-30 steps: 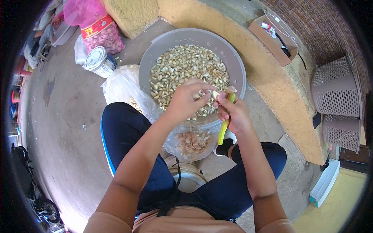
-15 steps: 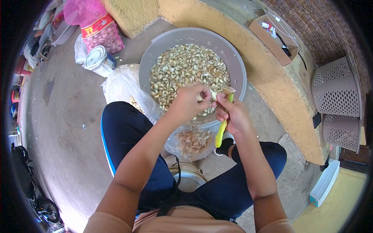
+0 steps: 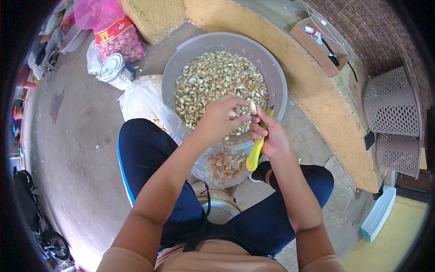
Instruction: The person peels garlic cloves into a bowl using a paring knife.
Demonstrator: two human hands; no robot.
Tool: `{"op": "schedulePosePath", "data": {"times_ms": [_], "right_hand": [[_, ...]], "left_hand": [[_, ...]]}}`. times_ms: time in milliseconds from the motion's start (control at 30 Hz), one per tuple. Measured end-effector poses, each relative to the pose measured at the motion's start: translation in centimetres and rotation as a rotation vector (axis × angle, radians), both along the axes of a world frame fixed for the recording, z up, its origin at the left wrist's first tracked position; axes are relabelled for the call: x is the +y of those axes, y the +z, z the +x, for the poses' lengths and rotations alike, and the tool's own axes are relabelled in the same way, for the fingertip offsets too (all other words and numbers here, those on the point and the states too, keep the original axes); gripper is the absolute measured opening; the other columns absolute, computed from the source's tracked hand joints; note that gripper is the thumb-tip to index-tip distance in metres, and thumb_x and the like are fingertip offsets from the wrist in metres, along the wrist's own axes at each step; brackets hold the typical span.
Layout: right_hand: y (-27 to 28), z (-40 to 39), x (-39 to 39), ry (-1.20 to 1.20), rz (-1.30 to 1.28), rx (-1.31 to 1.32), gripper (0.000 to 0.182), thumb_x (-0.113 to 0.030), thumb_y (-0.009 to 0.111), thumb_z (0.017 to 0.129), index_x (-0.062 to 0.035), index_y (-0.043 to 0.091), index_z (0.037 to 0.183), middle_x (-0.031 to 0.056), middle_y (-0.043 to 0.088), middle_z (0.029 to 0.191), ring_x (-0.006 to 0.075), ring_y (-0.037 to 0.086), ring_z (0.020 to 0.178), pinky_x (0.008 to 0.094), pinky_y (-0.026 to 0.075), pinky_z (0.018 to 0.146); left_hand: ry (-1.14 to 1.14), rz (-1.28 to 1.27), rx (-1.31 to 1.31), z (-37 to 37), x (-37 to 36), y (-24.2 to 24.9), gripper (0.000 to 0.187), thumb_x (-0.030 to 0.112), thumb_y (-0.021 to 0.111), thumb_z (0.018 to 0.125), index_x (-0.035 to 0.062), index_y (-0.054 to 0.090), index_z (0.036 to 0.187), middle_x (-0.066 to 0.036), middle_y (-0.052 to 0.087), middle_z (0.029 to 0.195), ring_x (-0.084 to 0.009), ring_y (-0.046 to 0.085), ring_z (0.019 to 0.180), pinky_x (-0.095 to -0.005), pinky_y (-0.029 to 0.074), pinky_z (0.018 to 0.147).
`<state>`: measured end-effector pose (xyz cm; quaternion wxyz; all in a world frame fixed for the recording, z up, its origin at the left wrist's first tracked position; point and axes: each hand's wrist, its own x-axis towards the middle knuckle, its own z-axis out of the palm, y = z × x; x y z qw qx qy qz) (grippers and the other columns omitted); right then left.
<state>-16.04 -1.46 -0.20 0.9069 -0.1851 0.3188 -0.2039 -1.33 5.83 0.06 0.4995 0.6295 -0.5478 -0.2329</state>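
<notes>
A pale garlic clove [image 3: 252, 108] is between the fingertips of my left hand [image 3: 219, 120] and the thumb of my right hand [image 3: 275, 136]. Another clove [image 3: 232, 114] sits within the curled left fingers. My right hand is wrapped around a yellow-green utility knife [image 3: 254, 156]; its blade end points up past the thumb and its handle hangs below the palm. Both hands are over the near part of a large grey basin [image 3: 170, 77], which holds many garlic cloves [image 3: 219, 75]. Below them, a clear plastic bag [image 3: 224, 167] contains brownish peelings.
A white plastic bag [image 3: 142, 97] with cloves leans at the basin's left. Behind it are a paint bucket [image 3: 117, 72] and a pink mesh sack [image 3: 120, 41]. On the right, a yellow ledge [image 3: 326, 113] carries a cardboard box [image 3: 317, 50]. Perforated baskets [image 3: 392, 104] stand farther right.
The brownish peel at the knife's blade end is gone from there. The clove has turned between my fingers, and the knife handle has swung slightly left.
</notes>
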Motion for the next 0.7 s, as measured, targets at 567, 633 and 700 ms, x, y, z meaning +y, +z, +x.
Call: {"op": "schedulePosePath", "data": {"times_ms": [567, 633, 700], "right_hand": [[0.1, 0.4, 0.5, 0.113, -0.157, 0.305, 0.016, -0.022, 0.058, 0.081, -0.0073, 0.052, 0.087, 0.0019, 0.055, 0.076, 0.0035, 0.037, 0.042, 0.0174, 0.031, 0.036], [0.2, 0.6, 0.8, 0.061, -0.087, 0.316, 0.015, -0.022, 0.058, 0.081, -0.0087, 0.053, 0.087, 0.0014, 0.055, 0.075, 0.0034, 0.037, 0.043, 0.017, 0.031, 0.037], [-0.2, 0.8, 1.1, 0.022, -0.028, 0.27, 0.015, -0.022, 0.059, 0.081, -0.0095, 0.053, 0.087, 0.0009, 0.055, 0.075, 0.0033, 0.037, 0.043, 0.017, 0.032, 0.038]], "left_hand": [[-0.19, 0.091, -0.435, 0.2, 0.6, -0.4, 0.011, 0.012, 0.058, 0.071, 0.0064, 0.053, 0.079, -0.009, 0.05, 0.076, -0.0275, 0.055, 0.069, -0.0361, 0.044, 0.058], [-0.204, 0.042, -0.404, 0.1, 0.5, -0.9, 0.012, 0.013, 0.058, 0.071, 0.0064, 0.053, 0.08, -0.008, 0.05, 0.077, -0.0271, 0.055, 0.07, -0.0366, 0.044, 0.058], [-0.193, 0.052, -0.41, 0.1, 0.6, -0.9, 0.012, 0.012, 0.058, 0.071, 0.0065, 0.053, 0.081, -0.008, 0.05, 0.077, -0.0269, 0.055, 0.069, -0.0362, 0.044, 0.058]]}}
